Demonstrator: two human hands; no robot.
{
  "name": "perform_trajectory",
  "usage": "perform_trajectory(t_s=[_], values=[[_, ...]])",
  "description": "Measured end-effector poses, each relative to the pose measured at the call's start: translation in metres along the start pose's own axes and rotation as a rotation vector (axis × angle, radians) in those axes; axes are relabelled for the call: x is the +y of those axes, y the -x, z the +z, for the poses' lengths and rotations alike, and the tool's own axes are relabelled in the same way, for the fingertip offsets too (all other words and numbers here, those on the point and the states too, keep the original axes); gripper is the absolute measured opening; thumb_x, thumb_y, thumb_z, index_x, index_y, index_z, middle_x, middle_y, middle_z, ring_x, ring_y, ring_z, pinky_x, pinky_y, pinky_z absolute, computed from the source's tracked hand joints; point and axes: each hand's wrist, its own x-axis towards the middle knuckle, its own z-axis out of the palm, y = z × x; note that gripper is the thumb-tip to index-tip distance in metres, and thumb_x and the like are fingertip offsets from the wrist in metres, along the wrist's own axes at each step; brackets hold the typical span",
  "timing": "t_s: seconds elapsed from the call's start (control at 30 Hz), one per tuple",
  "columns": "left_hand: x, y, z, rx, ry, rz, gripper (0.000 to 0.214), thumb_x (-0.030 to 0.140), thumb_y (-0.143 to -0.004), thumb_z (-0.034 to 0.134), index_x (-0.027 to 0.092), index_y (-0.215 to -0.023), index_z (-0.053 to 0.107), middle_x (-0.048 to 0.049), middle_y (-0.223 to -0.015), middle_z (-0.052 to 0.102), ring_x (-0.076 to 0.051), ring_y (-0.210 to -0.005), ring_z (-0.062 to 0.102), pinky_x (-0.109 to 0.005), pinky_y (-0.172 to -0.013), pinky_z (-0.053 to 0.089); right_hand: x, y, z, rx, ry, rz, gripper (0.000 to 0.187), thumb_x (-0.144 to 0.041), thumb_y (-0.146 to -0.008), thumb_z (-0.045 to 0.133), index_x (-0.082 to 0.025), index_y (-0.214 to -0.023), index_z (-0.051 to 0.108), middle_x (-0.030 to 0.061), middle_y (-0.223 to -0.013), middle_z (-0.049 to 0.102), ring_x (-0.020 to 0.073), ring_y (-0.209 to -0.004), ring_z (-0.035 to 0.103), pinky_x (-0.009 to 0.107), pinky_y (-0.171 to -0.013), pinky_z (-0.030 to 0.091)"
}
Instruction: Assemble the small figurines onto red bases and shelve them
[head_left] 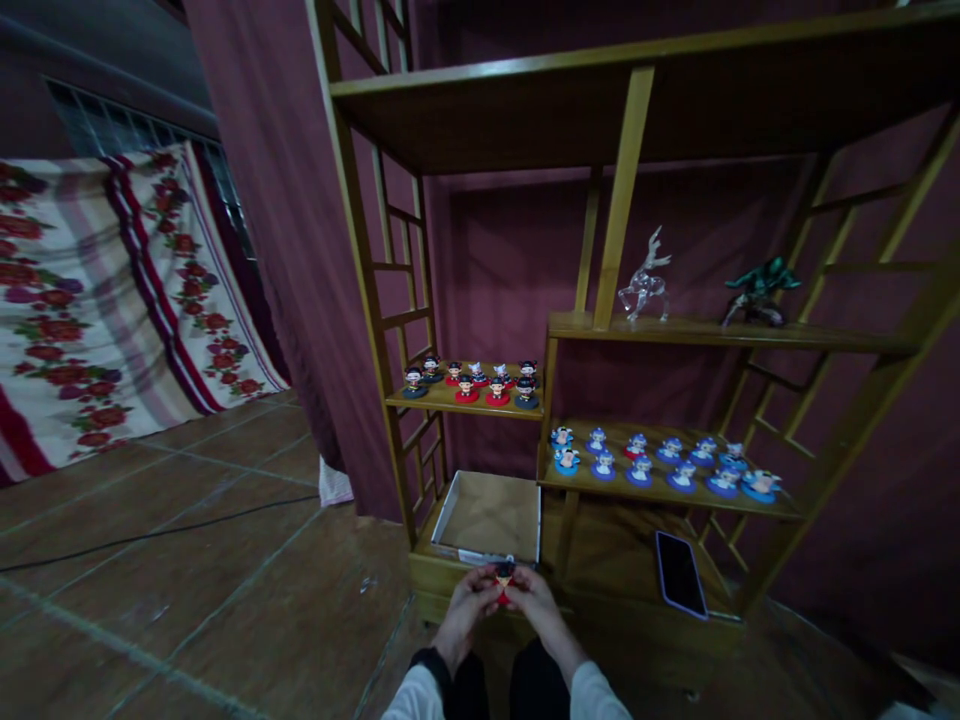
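Note:
Between my two hands is a small red figurine [503, 578] with dark hair on top. My left hand [471, 603] grips it from the left, its fingers closed round the side. From the right, my right hand [537, 598] holds the same figurine with fingers and thumb. Just beyond my hands lies an open cardboard box [491, 510] with nothing visible inside. Above it, several red-based and dark-based figurines [497, 390] stand in two rows on the left shelf [442, 402]. To the right, several blue and purple figurines [639, 470] stand on a lower shelf [600, 484].
A phone [681, 573] with a purple edge lies on the bottom board at right. A clear deer ornament [645, 285] and a dark green sculpture [763, 290] stand on the higher shelf. A black cable [165, 530] crosses the floor left, near a purple curtain [277, 200].

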Motion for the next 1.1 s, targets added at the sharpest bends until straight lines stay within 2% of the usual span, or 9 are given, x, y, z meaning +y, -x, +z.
perform_trajectory(t_s=[0.23, 0.57, 0.7, 0.9, 1.1], values=[[0.0, -0.005, 0.0, 0.004, -0.047, -0.084, 0.049, 0.027, -0.049, 0.079, 0.018, -0.094, 0.063, -0.002, -0.077, 0.065, -0.012, -0.064, 0.06, -0.021, -0.06, 0.041, 0.015, -0.006, -0.007, 0.012, -0.001, 0.021, 0.038, -0.045, -0.051, 0.072, -0.018, -0.075, 0.061, 0.0029, -0.076, 0.065, 0.0194, -0.07, 0.061, 0.029, -0.059, 0.046], [-0.003, -0.013, -0.007, 0.002, -0.039, -0.023, 0.051, 0.033, -0.045, 0.08, 0.018, -0.091, 0.065, -0.0052, -0.08, 0.066, -0.015, -0.067, 0.06, -0.023, -0.059, 0.04, 0.03, -0.017, -0.001, -0.018, 0.055, -0.013, 0.045, -0.055, -0.055, 0.068, -0.019, -0.082, 0.061, 0.0059, -0.084, 0.065, 0.0243, -0.079, 0.061, 0.033, -0.06, 0.048], [-0.005, -0.018, -0.013, 0.013, -0.054, -0.035, 0.055, 0.033, -0.045, 0.08, 0.019, -0.096, 0.065, -0.0044, -0.079, 0.065, -0.015, -0.065, 0.06, -0.023, -0.058, 0.04, 0.035, -0.021, 0.0, -0.028, 0.067, -0.022, 0.046, -0.055, -0.057, 0.066, -0.019, -0.086, 0.061, 0.0065, -0.088, 0.065, 0.0238, -0.08, 0.061, 0.031, -0.058, 0.047], [-0.006, -0.023, -0.017, 0.002, -0.043, -0.044, 0.058, 0.035, -0.044, 0.08, 0.02, -0.097, 0.065, -0.0045, -0.079, 0.065, -0.016, -0.066, 0.06, -0.024, -0.058, 0.04, 0.035, -0.021, 0.003, -0.033, 0.089, -0.039, 0.042, -0.052, -0.062, 0.063, -0.019, -0.089, 0.059, 0.0059, -0.088, 0.065, 0.0216, -0.078, 0.061, 0.027, -0.055, 0.045], [-0.003, -0.02, -0.013, 0.006, -0.026, -0.034, 0.056, 0.034, -0.044, 0.081, 0.02, -0.096, 0.065, -0.0026, -0.073, 0.064, -0.015, -0.064, 0.059, -0.023, -0.057, 0.04, 0.029, -0.017, 0.004, -0.028, 0.086, -0.073, 0.042, -0.053, -0.063, 0.063, -0.02, -0.087, 0.06, 0.0051, -0.085, 0.064, 0.0215, -0.077, 0.06, 0.027, -0.055, 0.044]])
